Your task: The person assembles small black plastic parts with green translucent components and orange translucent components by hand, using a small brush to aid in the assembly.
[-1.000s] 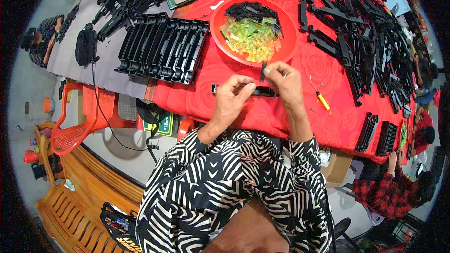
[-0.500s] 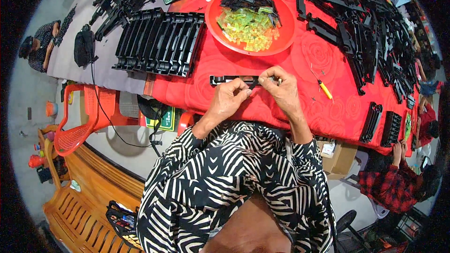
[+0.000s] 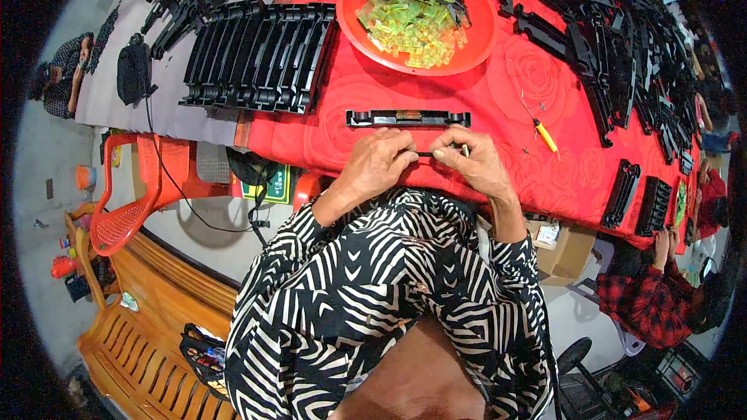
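A small black piece (image 3: 424, 155) spans the gap between my two hands, pinched at both ends by the fingertips. My left hand (image 3: 377, 159) is closed on its left end. My right hand (image 3: 475, 163) grips the other end; a thin pale item (image 3: 465, 150) also shows among its fingers, too small to name. Just beyond my hands, a long black plastic holder (image 3: 366, 118) lies crosswise on the red cloth, touched by neither hand. An amber strip (image 3: 408, 116) sits in its middle.
Beyond the holder stands a red bowl (image 3: 481, 39) of clear yellow-green and black pieces. Black holders (image 3: 261, 58) line up at left; loose black parts (image 3: 615, 47) heap at right. A yellow-handled screwdriver (image 3: 546, 137) lies right of my hands. A person in a plaid sleeve (image 3: 646, 295) works at far right.
Both hands have drawn back toward me, off the black holder, with the small black piece between them. The holder now lies fully in sight. The whole view has shifted slightly.
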The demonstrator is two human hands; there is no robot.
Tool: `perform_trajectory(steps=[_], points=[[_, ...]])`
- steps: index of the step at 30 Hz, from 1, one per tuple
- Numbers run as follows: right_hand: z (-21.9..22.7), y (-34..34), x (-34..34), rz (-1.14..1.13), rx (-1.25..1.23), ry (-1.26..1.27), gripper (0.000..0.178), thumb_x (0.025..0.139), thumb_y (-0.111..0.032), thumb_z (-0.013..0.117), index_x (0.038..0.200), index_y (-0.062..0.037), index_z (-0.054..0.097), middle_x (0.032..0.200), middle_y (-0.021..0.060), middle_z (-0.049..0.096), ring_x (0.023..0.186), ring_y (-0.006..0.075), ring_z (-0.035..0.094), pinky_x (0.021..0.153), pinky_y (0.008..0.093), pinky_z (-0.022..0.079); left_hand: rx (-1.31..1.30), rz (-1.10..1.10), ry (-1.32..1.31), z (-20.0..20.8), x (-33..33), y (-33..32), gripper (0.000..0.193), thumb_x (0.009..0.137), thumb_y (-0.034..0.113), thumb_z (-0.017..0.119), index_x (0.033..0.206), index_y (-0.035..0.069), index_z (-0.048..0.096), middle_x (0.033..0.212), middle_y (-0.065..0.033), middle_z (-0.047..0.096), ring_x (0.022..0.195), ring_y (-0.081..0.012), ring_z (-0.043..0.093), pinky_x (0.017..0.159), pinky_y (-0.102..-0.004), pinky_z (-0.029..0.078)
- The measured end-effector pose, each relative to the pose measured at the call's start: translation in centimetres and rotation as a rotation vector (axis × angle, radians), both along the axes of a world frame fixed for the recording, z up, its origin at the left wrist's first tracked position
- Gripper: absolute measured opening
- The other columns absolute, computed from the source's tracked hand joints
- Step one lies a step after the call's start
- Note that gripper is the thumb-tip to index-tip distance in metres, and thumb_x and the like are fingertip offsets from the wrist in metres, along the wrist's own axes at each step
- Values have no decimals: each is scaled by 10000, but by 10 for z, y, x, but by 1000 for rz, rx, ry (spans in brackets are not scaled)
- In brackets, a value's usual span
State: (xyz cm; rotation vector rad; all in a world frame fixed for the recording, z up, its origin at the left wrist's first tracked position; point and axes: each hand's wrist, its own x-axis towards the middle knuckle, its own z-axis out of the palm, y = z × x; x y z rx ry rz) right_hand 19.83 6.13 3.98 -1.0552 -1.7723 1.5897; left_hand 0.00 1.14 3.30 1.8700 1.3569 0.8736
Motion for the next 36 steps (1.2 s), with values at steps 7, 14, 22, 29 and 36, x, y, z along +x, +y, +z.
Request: perform_trajectory(steps=[7, 14, 22, 29, 36], points=[[-9, -5, 0, -127, 1, -92, 106, 805, -105, 666, 809, -7, 625, 747, 15, 561, 656, 78, 494, 578, 236, 400, -48, 26, -36, 0, 1, 1, 158, 812, 162, 605, 791, 16, 548, 730, -139, 569, 748, -333, 556, 665, -428, 436], [7, -4, -12, -133, 243, -185, 101, 783, -87, 678, 787, -6, 617, 720, 5, 558, 652, 66, 476, 568, 225, 384, -121, 112, -53, 0, -2, 5, 169, 808, 171, 625, 802, 18, 556, 750, -137, 587, 760, -324, 560, 678, -419, 436], [-3, 18, -29, -331, 117, -276, 150, 758, -150, 671, 743, -4, 641, 662, 105, 585, 591, 179, 552, 576, 322, 437, 336, 373, 293, -13, -28, 7, 270, 711, 127, 692, 937, 23, 587, 940, -124, 570, 881, -312, 531, 767, -405, 397], [-9, 19, -42, -318, 144, -399, 231, 752, -236, 665, 741, -6, 641, 704, 163, 615, 633, 274, 613, 591, 386, 459, 381, 308, 310, -27, -26, 10, 174, 689, 76, 684, 843, 40, 612, 1129, -141, 512, 1176, -362, 416, 950, -504, 315], [-11, 19, -48, -338, 208, -444, 221, 750, -237, 655, 744, -16, 650, 729, 179, 625, 664, 327, 623, 604, 412, 469, 333, 283, 344, -40, -18, 15, 192, 693, 106, 686, 868, 45, 637, 1141, -132, 514, 1177, -344, 408, 969, -573, 267]])
